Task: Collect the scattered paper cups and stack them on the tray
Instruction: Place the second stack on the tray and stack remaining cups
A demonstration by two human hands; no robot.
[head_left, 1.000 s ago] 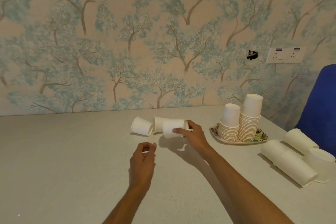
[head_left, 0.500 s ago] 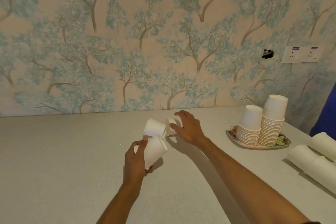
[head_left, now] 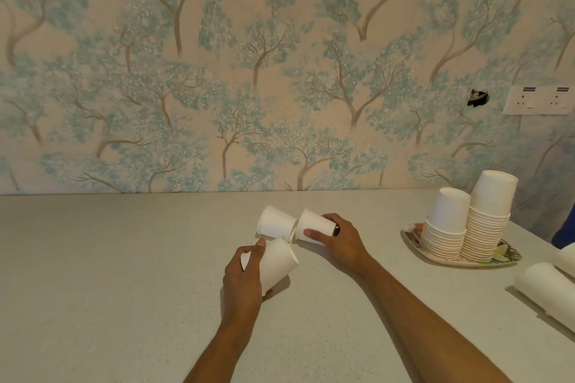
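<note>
My left hand (head_left: 241, 281) grips a white paper cup (head_left: 277, 261), fingers and thumb curled round its wall, the open rim tilted up and away from me. The cup is held just above the table (head_left: 109, 274), near the middle of its width.

My right hand (head_left: 340, 241) grips a second cup (head_left: 312, 227) lying on its side, thumb on the near wall and fingers curled over the far side. Its rim points left, toward a third cup (head_left: 275, 222), which also lies on its side just beside it. Whether the two touch, I cannot tell. The third cup lies free of both hands, immediately beyond the cup in my left hand.

The tray (head_left: 510, 255) sits well to the right, near the table's back edge by the wall (head_left: 280, 71). It carries two stacks of cups (head_left: 466, 227), mouths down, the right stack taller. More cups lying nested (head_left: 544, 289) rest at the table's right edge, in front of the tray.
</note>
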